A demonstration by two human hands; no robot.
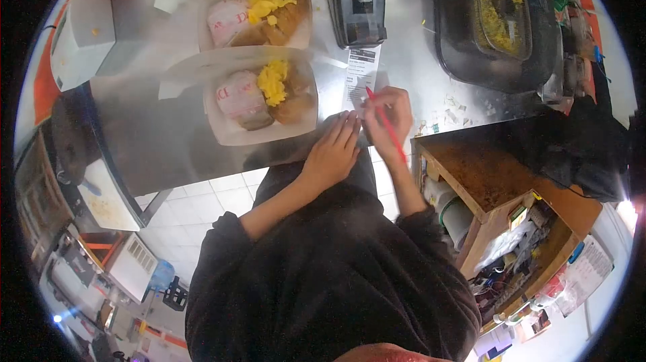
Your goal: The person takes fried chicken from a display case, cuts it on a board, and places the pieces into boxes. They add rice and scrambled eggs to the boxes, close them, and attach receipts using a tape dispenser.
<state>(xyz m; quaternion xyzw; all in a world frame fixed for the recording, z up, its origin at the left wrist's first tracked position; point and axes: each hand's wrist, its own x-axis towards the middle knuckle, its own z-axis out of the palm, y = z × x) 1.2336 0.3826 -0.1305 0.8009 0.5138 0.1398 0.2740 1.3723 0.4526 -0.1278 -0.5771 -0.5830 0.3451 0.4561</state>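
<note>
My right hand (pixel 390 116) is closed around a red pen (pixel 382 120), its tip over a printed paper slip (pixel 362 69) on the metal counter. My left hand (pixel 333 150) lies flat with fingers stretched, fingertips at the slip's lower end by the counter's front edge. Beyond the slip stands a black tape dispenser (pixel 340 15) with a pale roll. To the left are two open takeaway boxes, a near one (pixel 229 134) and a far one (pixel 203 22). Each contains a paper-wrapped item with red print, yellow shreds and brown food whose kind I cannot make out.
A black container (pixel 451 46) with yellow shreds under a mesh-like cover stands at the back right. Small paper scraps (pixel 457 113) lie in front of it. A wooden cabinet (pixel 457 177) is below right; a white box (pixel 84 39) sits far left.
</note>
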